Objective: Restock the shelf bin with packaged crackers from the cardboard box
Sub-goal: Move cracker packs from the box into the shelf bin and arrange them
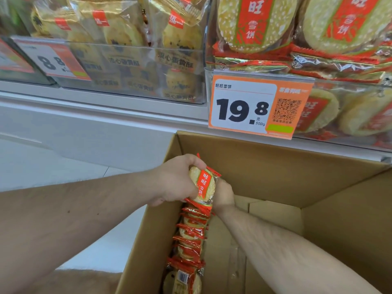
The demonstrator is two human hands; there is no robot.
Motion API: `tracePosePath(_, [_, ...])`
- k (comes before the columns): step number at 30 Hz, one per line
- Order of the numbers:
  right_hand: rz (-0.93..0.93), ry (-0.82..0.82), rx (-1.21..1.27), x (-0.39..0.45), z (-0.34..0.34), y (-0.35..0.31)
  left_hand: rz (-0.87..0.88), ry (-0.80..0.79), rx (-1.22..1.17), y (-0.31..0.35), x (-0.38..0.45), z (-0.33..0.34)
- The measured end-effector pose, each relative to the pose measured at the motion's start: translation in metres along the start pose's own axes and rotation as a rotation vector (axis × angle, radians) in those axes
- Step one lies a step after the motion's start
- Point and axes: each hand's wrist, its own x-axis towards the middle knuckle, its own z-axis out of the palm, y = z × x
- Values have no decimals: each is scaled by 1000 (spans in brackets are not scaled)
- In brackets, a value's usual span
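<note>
Both hands meet over the left side of an open cardboard box (275, 177), clamped on the same packet of crackers (202, 184) — a round pale cracker in clear wrap with a red label. The left hand (171, 181) curls round the packet's left edge, thumb and fingers wrapped over it; the right hand (222, 196) holds it from the right, though its fingers are hidden behind the packet. Just below, a row of crackers in the same wrap (188, 245) stands on edge along the box's left wall, running toward the near side. Beyond the box, at the far right, a clear shelf bin (360, 90) is piled with the same red-labelled crackers, and an orange price tag (258, 107) reading 19.8 hangs on its front. To the left of that — well apart from the hands — a second clear bin (135, 66) holds yellowish pastry packets (118, 28) behind a tag of its own (55, 60).
</note>
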Motion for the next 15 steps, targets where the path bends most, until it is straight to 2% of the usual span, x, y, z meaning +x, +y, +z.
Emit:
tracePosePath(5, [-180, 149, 34, -30, -39, 10, 26, -34, 37, -2, -3, 1])
tracePosePath(15, [-548, 311, -57, -168, -196, 18, 163, -52, 4, 22, -31, 8])
